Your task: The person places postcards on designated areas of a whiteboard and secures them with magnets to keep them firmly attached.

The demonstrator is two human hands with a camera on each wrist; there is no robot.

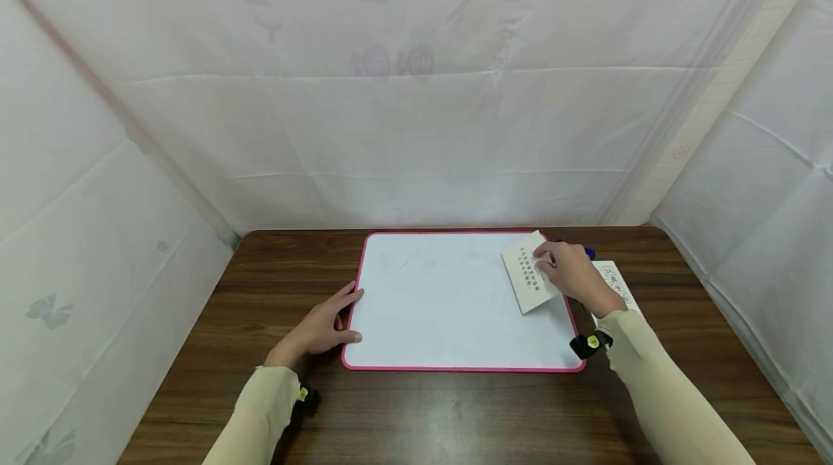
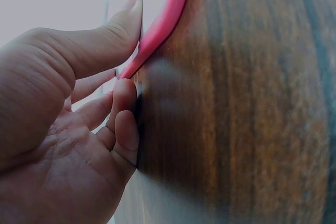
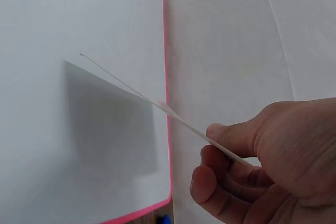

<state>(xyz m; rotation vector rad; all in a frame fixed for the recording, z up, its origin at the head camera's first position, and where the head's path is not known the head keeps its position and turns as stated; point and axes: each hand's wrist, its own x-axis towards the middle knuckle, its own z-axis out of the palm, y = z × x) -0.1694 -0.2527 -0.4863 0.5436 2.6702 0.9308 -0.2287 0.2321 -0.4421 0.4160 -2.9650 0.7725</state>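
A whiteboard [image 1: 429, 313] with a pink frame lies on the brown wooden table. My left hand [image 1: 322, 326] rests at its left edge, thumb and forefinger stretched out onto the pink rim [image 2: 167, 19]. In the left wrist view, the smaller fingers [image 2: 126, 129] bend beside the rim, near the wood. Over the board's right part, my right hand [image 1: 573, 275] pinches a white paper card [image 1: 526, 273] printed with rows of dark characters. The right wrist view shows this card [image 3: 152, 102] nearly edge-on between thumb and fingers, tilted, its shadow on the board.
Another white sheet [image 1: 613, 277] with large handwritten-looking characters lies right of the board, partly behind the right wrist. A blue-tipped object [image 1: 589, 253] sticks out behind the right hand. Faint dark marks [image 1: 404, 266] show on the board. White sheeting [image 1: 423, 132] hangs around the table.
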